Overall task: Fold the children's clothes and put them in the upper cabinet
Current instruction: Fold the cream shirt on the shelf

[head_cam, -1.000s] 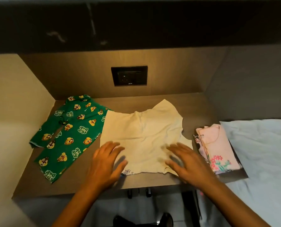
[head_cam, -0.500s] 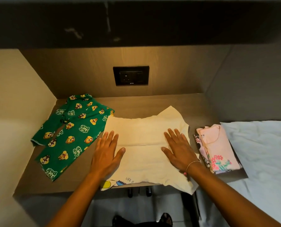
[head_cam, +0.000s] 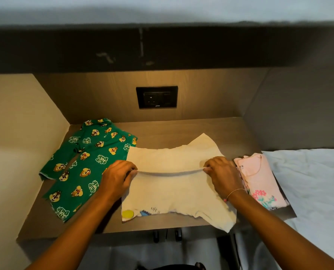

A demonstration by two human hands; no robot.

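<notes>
Lying flat in the middle of the wood-grain table (head_cam: 181,129), the cream shirt (head_cam: 174,193) is a soft, matte knit with fine wrinkles, its long axis running from the far edge toward the person, its printed side face down so only a yellow and blue scrap of the print peeks out at the near hem; one sleeve juts toward the far right, another flops over the near right corner of the table. The left hand (head_cam: 117,177) has its grip pinched shut on the shirt's left edge and the right hand (head_cam: 221,175) has its grip pinched shut on the right edge, and between them a raised crease runs straight across the cloth from left to right. A thin bracelet (head_cam: 235,191) circles the right wrist. Just left of the shirt, touching its edge, green pajama pants (head_cam: 84,166) with cartoon chipmunk faces lie spread, legs pointing toward the near left. Just right of the shirt sits a folded pink garment (head_cam: 259,178) with a flower print, a neat rectangle whose long axis runs near to far. A rumpled white bedsheet (head_cam: 314,182) lies beyond it at the right, and a dark socket plate (head_cam: 156,97) is set in the back panel
</notes>
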